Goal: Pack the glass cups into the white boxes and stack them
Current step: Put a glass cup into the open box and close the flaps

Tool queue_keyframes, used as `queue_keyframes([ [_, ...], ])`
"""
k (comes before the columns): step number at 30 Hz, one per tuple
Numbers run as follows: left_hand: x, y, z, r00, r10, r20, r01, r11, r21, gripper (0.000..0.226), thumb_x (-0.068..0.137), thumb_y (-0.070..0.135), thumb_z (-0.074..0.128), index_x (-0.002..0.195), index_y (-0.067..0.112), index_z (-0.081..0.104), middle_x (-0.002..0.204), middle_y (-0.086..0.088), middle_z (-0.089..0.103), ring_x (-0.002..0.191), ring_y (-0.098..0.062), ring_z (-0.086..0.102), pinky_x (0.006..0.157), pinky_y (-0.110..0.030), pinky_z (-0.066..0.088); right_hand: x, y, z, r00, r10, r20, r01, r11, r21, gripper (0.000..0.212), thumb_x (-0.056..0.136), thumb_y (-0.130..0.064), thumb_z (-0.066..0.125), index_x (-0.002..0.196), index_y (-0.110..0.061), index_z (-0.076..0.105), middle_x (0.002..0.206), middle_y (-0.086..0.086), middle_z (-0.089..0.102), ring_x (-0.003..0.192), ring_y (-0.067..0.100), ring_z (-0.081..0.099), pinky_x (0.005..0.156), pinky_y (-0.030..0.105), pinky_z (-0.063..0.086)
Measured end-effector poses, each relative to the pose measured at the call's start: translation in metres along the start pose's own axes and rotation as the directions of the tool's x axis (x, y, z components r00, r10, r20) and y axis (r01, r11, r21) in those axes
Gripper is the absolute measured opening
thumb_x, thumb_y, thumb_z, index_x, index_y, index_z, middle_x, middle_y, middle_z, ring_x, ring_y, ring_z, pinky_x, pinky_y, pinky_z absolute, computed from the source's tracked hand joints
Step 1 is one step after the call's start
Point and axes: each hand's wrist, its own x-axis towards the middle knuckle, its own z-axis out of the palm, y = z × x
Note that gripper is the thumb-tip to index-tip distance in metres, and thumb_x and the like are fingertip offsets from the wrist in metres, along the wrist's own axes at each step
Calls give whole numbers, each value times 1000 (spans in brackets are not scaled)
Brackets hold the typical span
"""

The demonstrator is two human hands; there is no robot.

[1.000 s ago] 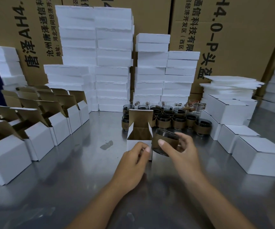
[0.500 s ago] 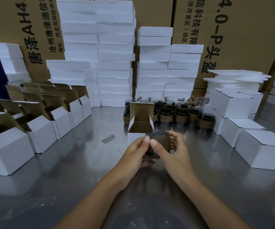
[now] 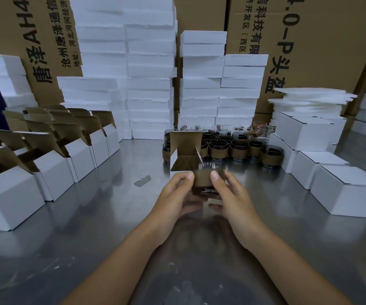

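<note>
Step in hand: loading one cup (image 3: 207, 180) into the box (image 3: 184, 160). The cup is not in yet. It is held above the middle of the bench (image 3: 111, 216), on the near side of the box and just touching or overlapping its front wall; blur hides which.

Left hand (image 3: 175, 194) and right hand (image 3: 232, 194) both grasp the cup. The thumbs (image 3: 214, 175) are on the near face of its brown sleeve and the fingers curl round behind and under. Cannot tell whether the left hand also touches the box front.

The cup's mouth points up, with the clear rim on top and the base showing below the sleeve. Its long axis is near vertical, perhaps tipped a little toward the far edge.

The box stands open, lid flap upright at the back, side flaps splayed, brown inside showing.

Next move, as I judge it: lift the cup over the front wall, centre it in the opening and lower it base first, keeping it clear of the side flaps. Then tuck the flaps, close the lid and stack it.

Spare cups (image 3: 237, 147) cluster behind the box toward the far edge. Closed boxes (image 3: 345, 190) sit along the right edge and open boxes (image 3: 54, 170) along the left. Foam (image 3: 149, 89) is stacked at the far edge.
</note>
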Motion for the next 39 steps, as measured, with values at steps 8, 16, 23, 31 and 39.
queue_keyframes([
  [8,0,3,-1,999,33,11,-33,999,-34,28,95,33,43,115,21,60,87,-3,69,76,-18,65,71,-30,51,3,-3,-5,990,126,68,-133,983,125,47,71,-62,50,101,-31,68,96,0,74,85,9,69,71,28,48],
  [16,0,2,0,1000,-1,27,0,1000,27,30,97,35,42,113,23,64,98,-10,63,80,-15,65,73,-29,51,2,2,-1,1000,8,-22,-5,993,118,64,53,-62,67,109,-30,61,94,-5,73,88,11,70,64,20,50],
  [23,-2,5,3,997,-70,34,69,997,26,39,96,36,42,118,11,61,109,-14,67,98,-27,67,96,-49,48,2,4,-1,986,-105,-129,103,994,-19,72,54,-49,78,116,-21,56,87,-16,71,83,-4,65,71,14,51],
  [31,0,4,5,984,-161,82,161,987,1,51,97,49,28,125,18,57,117,-7,66,108,-21,63,98,-41,47,-4,14,2,897,-413,-154,311,841,-443,64,64,-29,83,113,-37,44,114,-21,40,104,-18,41,79,-1,35],
  [39,1,3,4,976,-174,128,176,984,-1,52,96,51,26,126,20,55,117,-3,67,106,-16,65,86,-29,53,-6,15,1,861,-501,-88,381,749,-542,71,61,-34,82,119,-37,41,112,-30,31,108,-18,35,82,-5,28],
])
